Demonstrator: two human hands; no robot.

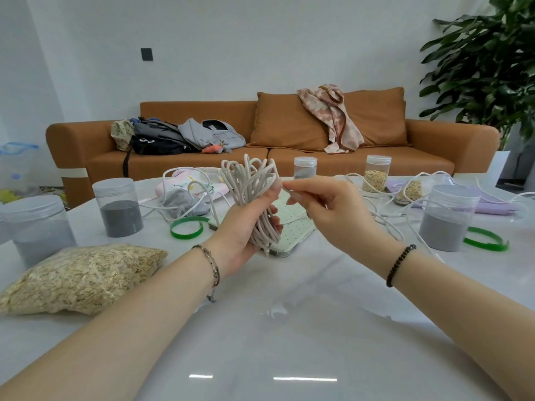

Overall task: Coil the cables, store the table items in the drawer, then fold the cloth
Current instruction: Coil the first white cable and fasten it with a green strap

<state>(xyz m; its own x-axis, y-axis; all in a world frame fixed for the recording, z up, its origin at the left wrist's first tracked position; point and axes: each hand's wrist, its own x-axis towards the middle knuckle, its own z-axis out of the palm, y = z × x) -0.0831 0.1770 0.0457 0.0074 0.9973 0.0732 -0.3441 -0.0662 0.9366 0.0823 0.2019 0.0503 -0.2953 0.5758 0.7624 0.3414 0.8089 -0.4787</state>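
Note:
My left hand (246, 227) grips an upright bundle of looped beige cable (252, 186) above the white table (289, 328). My right hand (324, 206) pinches the cable's loose end right beside the top of the bundle. Thin white cables (185, 195) sprawl loose across the table behind my hands and toward the right. Two green straps (186, 227) (486, 240) lie on the table, one on each side. A pink cloth (185, 183) lies at the back, and a purple cloth (492, 205) at the far right.
A bag of oats (78, 276) lies at front left. Lidded jars of grey powder (120, 208) (447, 218) and oats (376, 173) stand around. A pale dotted case (292, 224) lies under my hands. An orange sofa (260, 134) and a plant (492, 62) stand behind the table.

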